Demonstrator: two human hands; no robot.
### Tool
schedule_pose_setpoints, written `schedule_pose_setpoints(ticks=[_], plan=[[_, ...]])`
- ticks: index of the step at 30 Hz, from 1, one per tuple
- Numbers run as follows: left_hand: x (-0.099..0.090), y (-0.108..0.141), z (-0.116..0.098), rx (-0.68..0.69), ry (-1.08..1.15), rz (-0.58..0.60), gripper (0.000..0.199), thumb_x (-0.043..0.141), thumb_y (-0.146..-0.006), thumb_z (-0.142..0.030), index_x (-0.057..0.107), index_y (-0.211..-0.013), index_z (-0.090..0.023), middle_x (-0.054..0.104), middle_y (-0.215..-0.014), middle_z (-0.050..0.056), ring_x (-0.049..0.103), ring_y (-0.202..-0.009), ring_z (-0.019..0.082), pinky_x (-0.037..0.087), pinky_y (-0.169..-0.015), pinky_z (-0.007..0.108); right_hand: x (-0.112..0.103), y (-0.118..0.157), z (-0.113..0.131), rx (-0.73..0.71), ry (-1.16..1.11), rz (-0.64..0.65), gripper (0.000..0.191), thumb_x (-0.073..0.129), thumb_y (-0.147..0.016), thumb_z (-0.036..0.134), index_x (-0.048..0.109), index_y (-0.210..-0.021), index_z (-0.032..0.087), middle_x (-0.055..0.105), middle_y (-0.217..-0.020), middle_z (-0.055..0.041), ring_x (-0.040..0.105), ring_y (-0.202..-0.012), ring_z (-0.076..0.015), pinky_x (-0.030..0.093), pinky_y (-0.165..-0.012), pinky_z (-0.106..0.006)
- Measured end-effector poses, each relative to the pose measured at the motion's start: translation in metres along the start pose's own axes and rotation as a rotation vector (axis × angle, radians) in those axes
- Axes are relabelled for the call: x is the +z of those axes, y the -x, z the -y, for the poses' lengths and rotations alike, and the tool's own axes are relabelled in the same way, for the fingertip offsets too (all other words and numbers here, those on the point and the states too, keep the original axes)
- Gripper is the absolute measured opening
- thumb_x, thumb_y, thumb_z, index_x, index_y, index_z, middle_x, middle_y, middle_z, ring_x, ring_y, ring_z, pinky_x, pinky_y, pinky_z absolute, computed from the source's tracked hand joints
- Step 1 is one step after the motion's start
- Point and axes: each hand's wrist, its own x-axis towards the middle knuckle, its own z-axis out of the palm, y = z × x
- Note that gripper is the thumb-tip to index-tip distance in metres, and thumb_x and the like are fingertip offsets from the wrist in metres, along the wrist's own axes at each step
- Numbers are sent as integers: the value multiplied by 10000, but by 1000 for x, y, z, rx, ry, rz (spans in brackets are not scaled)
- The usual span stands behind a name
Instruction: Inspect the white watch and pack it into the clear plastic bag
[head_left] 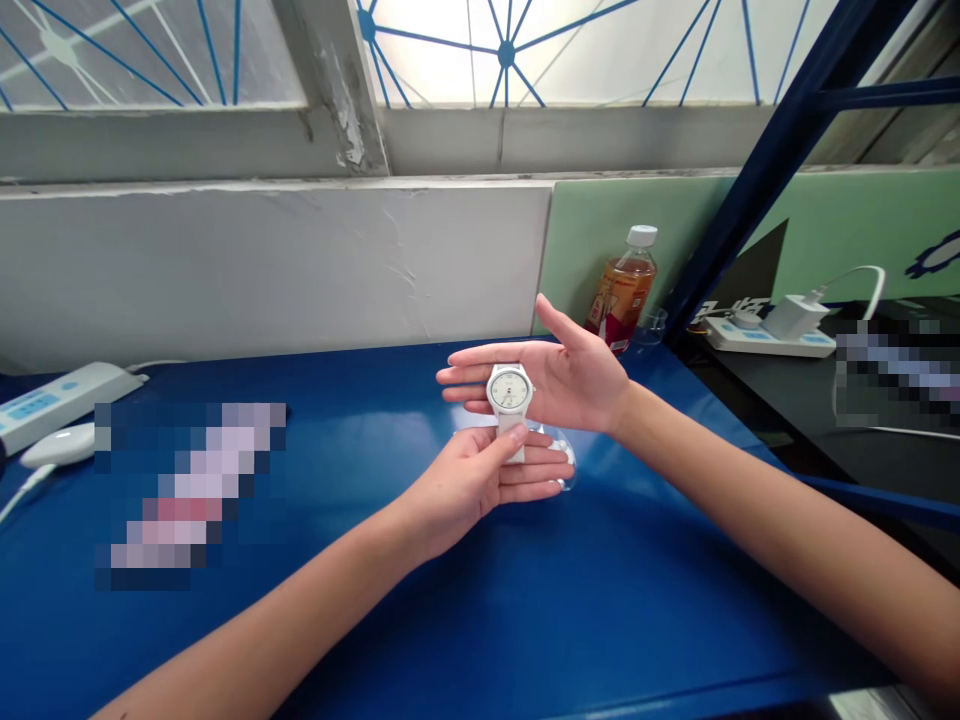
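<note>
A white wristwatch (pixel 510 391) with a round pale dial is held over the blue tabletop, face toward me. My left hand (pixel 469 472) pinches its lower strap between the thumb and the fingers, the other fingers stretched to the right. My right hand (pixel 574 382) lies open behind the watch, palm toward me, thumb up and fingers pointing left. The watch face overlaps the right fingers; whether they touch it I cannot tell. Beneath the left fingertips a clear plastic piece (pixel 568 472) shows partly on the table.
A bottle (pixel 624 290) with an orange label and white cap stands by the back wall. White power strips lie at the left (pixel 71 400) and right (pixel 772 335). A blurred-out flat object (pixel 199 490) rests on the blue table (pixel 360 620). A blue metal post (pixel 772 150) rises at right.
</note>
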Motion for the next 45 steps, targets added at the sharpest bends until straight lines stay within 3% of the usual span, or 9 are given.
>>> schedule_pose_setpoints(ticks=[16,22,25,30,33,36,39,42,45], plan=[[-3,-1,3,-20,34,26,332,481,-1029,-306,690,-1023,-47,752,-1008,200,743,-944,247,588,-840,332,-7,-4,-5,30,-81,-73,900,113,-947,700,623,-1198,2,624,-1294,-256,578,-1247,-309,392,-1089,-443],[-4,-1,4,27,55,92,327,545,-994,-329,691,-1034,-39,746,-1027,209,738,-959,270,582,-848,352,-10,-6,-8,9,-22,-71,870,140,-947,704,647,-1177,36,650,-1268,-231,609,-1205,-299,414,-1071,-440],[-2,0,0,60,-6,64,352,605,-954,-367,682,-1039,-34,744,-1022,219,732,-970,296,565,-888,403,-10,-10,-11,-88,107,-153,728,236,-974,648,672,-1150,92,697,-1194,-182,653,-1122,-271,445,-1040,-433],[-6,8,-16,347,-314,-159,375,687,-890,-419,676,-1072,-91,745,-1054,160,711,-1019,304,529,-954,447,-2,6,-14,-417,602,-441,341,531,-953,438,698,-1080,168,702,-1167,-113,636,-1105,-236,482,-993,-407],[-14,12,-21,529,-640,-287,316,648,-915,-415,708,-1091,-159,750,-1042,105,700,-1019,276,522,-942,396,2,33,-22,-533,879,-532,285,568,-946,364,666,-1168,215,683,-1181,-81,650,-1053,-217,517,-935,-392],[-23,10,-17,628,-1005,-368,233,638,-914,-359,738,-1027,-180,752,-986,90,706,-901,267,537,-824,354,2,57,-36,-500,983,-559,423,537,-967,351,514,-1383,273,694,-1076,-62,681,-836,-186,573,-771,-372],[-27,6,-7,650,-1324,-394,365,542,-937,-271,638,-1268,-150,722,-1115,138,696,-951,299,529,-841,402,1,68,-49,-498,1051,-593,474,571,-953,345,497,-1416,276,717,-1045,-59,691,-803,-187,585,-744,-370],[-29,4,3,633,-1487,-402,460,532,-920,-258,570,-1360,-129,679,-1215,186,677,-1047,349,520,-891,454,3,68,-57,-489,1134,-584,374,637,-912,343,646,-1274,246,743,-1033,-64,704,-837,-204,585,-748,-357],[-29,4,8,647,-1598,-370,452,487,-939,-243,561,-1373,-140,670,-1242,182,660,-1101,351,510,-926,469,7,66,-60,-499,1096,-679,253,701,-859,360,744,-1068,223,757,-1001,-65,692,-788,-198,575,-682,-325]])
